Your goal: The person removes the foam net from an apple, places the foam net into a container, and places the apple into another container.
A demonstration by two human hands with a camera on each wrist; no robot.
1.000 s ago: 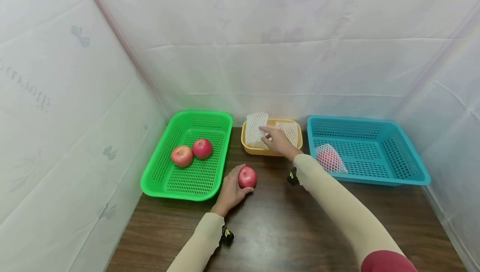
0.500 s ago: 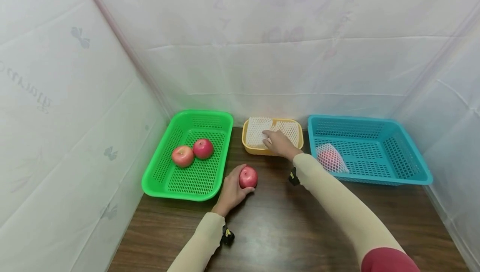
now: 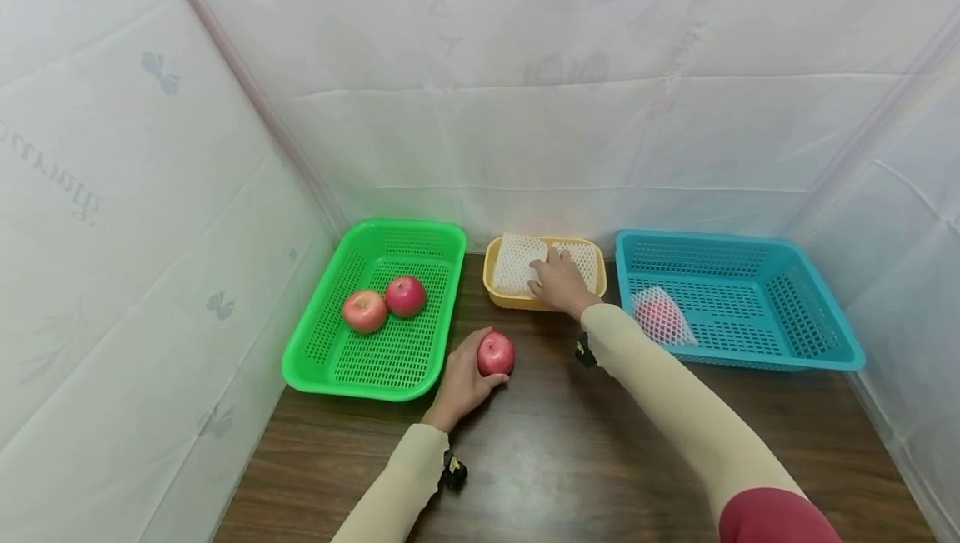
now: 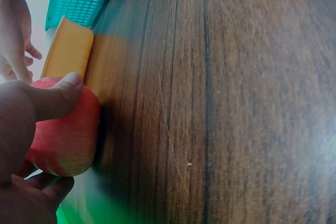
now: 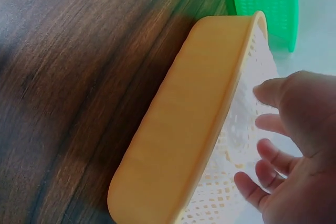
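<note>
My left hand (image 3: 459, 386) grips a red apple (image 3: 497, 355) on the table, thumb on one side and fingers round the other. In the left wrist view the thumb lies across the apple (image 4: 68, 135). My right hand (image 3: 562, 283) is over the small yellow basket (image 3: 517, 303), fingers spread and slightly bent. White foam fruit nets (image 3: 517, 264) lie in that basket, on both sides of the hand. In the right wrist view, the right hand (image 5: 310, 135) pinches nothing that I can see; whether its fingertips touch the nets (image 5: 244, 108) is unclear.
At the left stands a green basket (image 3: 352, 391) with two red apples (image 3: 385, 304) inside. A blue basket (image 3: 735, 301) on the right holds one apple in a foam net (image 3: 662, 318). Behind the baskets hangs a pale curtain (image 3: 480, 135).
The left foam net, raised at its far end a second ago, now lies lower in the yellow basket. My right hand has shifted slightly right. The left hand and its apple stay put.
</note>
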